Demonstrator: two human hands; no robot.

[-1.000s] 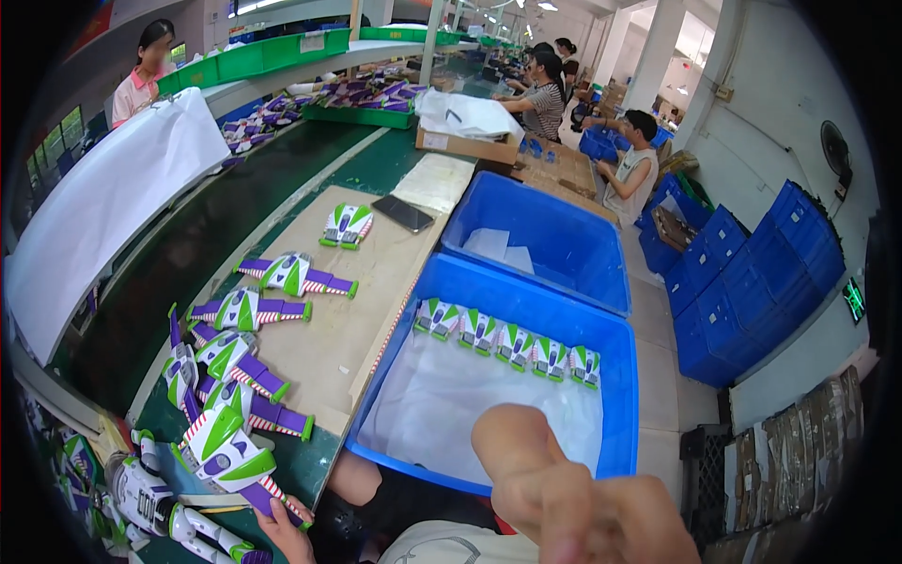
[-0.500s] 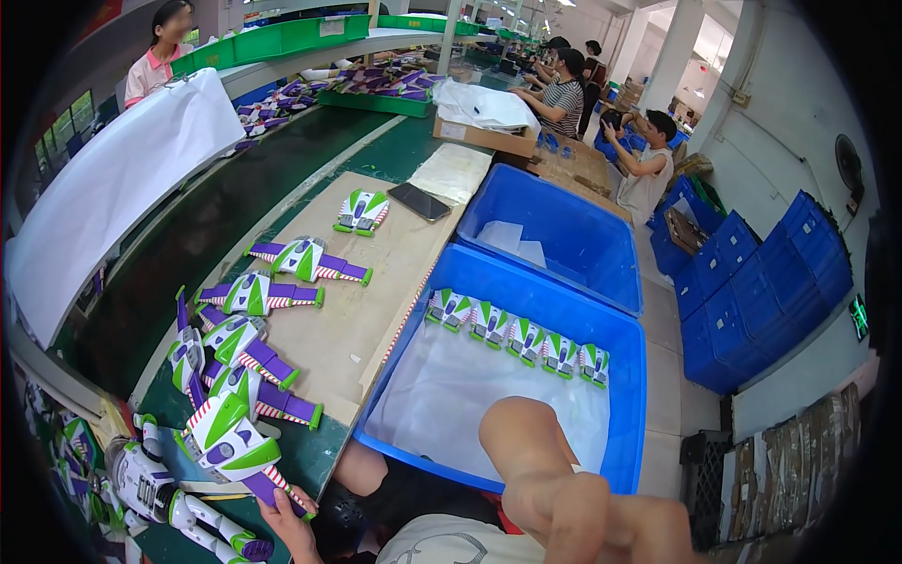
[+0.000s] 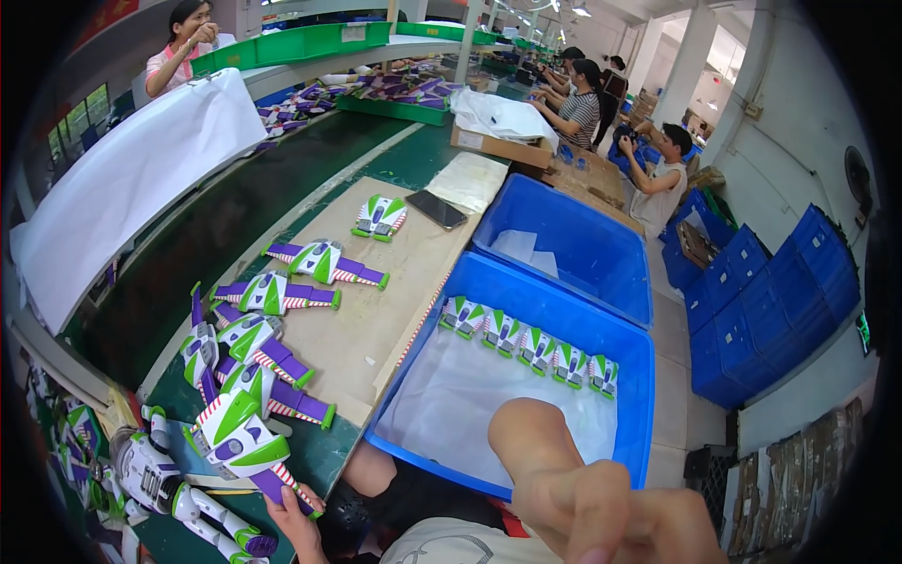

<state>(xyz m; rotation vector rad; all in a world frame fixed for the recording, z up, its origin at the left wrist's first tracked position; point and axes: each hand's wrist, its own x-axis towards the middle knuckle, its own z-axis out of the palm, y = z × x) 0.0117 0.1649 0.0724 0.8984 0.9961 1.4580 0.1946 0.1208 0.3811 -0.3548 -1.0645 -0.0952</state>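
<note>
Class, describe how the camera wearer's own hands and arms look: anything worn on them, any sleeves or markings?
Both the left hand and the right hand are bare, without gloves. No sleeve, watch or bracelet shows on the parts in view. The right hand is blurred, so fine markings cannot be told. Between them shows a pale garment with dark curved lines.

The left hand (image 3: pixel 299 526) is at the near end of the bench (image 3: pixel 315 453), by its right-hand edge, fingers closed in a grip and wrist running down to the lower edge of view. Well right of that bench edge, the right hand (image 3: pixel 611 508) is raised close to the camera (it looms far larger than its partner), fingers bent inward; whether they enclose anything cannot be told.
</note>
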